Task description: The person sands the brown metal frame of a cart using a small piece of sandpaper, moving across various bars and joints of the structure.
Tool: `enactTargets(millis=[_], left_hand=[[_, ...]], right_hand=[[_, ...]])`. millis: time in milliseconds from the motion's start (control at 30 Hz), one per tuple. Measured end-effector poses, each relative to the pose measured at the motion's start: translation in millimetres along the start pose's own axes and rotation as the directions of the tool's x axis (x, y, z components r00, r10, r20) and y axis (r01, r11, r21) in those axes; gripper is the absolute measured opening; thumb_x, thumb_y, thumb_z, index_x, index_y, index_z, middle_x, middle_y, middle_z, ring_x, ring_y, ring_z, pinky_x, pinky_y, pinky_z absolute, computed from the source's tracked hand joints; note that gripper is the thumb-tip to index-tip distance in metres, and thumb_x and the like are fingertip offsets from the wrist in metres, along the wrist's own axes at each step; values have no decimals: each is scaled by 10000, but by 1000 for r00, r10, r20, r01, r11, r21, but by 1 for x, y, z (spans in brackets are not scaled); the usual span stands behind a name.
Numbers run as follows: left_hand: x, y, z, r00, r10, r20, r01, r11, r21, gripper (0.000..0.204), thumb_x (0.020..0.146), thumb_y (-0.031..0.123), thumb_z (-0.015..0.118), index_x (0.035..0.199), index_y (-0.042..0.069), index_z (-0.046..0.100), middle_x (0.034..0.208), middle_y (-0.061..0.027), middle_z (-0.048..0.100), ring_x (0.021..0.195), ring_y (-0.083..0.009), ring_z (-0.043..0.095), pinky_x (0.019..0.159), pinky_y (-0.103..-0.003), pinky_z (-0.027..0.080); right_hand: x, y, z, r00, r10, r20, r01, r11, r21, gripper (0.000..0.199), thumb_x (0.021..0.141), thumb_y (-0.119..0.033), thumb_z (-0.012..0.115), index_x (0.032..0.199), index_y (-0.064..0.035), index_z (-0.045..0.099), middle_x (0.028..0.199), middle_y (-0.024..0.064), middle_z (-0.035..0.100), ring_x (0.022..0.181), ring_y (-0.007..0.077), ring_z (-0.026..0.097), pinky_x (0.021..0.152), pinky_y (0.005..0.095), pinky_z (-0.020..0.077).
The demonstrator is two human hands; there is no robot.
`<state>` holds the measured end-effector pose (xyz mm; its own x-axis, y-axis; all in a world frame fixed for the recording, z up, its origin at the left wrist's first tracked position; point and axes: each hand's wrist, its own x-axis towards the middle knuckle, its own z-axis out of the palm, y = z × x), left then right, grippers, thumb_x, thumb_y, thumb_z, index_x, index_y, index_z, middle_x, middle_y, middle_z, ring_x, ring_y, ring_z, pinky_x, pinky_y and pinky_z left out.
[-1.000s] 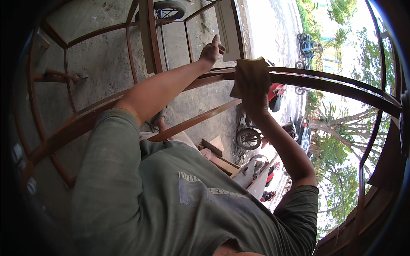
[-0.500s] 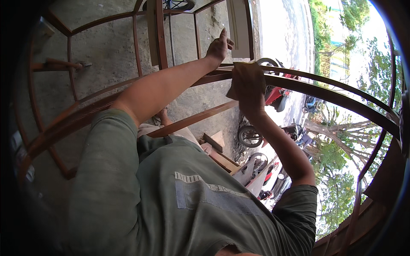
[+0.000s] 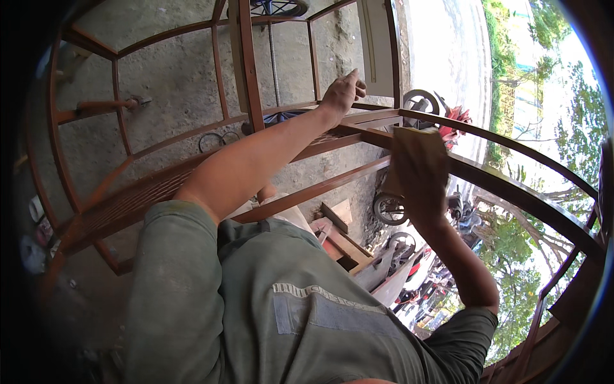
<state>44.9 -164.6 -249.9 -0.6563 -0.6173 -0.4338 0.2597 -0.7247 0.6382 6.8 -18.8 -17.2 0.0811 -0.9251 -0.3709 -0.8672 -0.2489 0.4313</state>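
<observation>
My right hand (image 3: pixel 425 178), slightly blurred, is closed on a folded yellow-brown sheet (image 3: pixel 409 136) that looks like sandpaper. Hand and sheet lie over the dark brown rail (image 3: pixel 511 200) of a large reddish-brown frame, and the sheet's underside is hidden. My left hand (image 3: pixel 342 96) is farther off and to the left, its index finger stretched out and the other fingers partly bent. Nothing shows in its grasp. The left forearm crosses above the frame's slatted part (image 3: pixel 144 187).
Reddish-brown bars surround my arms, with an upright post (image 3: pixel 248 70) ahead. A brown rod-like handle (image 3: pixel 102 105) is at the far left. Boards (image 3: pixel 342 240) lie near my right side. Parked motorcycles (image 3: pixel 391 208) and a road (image 3: pixel 448 51) are beyond the rail.
My right hand has slid rightward and nearer along the rail with the sheet. The whole scene has shifted a little right and down in the picture. My left hand keeps much the same pose.
</observation>
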Motion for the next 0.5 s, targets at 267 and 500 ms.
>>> enactTargets(millis=[267, 500], left_hand=[[-10, 17, 1, 999, -52, 9, 52, 997, -59, 532, 1033, 472, 323, 1033, 71, 673, 992, -67, 709, 922, -178, 620, 902, -358, 431], [-10, 27, -2, 993, -114, -7, 112, 985, -128, 508, 1033, 460, 284, 1094, 108, 645, 1055, -53, 710, 983, -170, 643, 945, -358, 418]], right_hand=[[-147, 127, -177, 931, 302, -207, -342, 512, -788, 369, 949, -227, 575, 1270, -60, 501, 1276, 133, 532, 1159, 255, 533, 972, 424, 414], [-218, 169, -211, 724, 375, -580, -642, 673, -366, 358, 981, -273, 624, 1173, 23, 682, 1190, 186, 684, 1110, 321, 654, 994, 391, 485]])
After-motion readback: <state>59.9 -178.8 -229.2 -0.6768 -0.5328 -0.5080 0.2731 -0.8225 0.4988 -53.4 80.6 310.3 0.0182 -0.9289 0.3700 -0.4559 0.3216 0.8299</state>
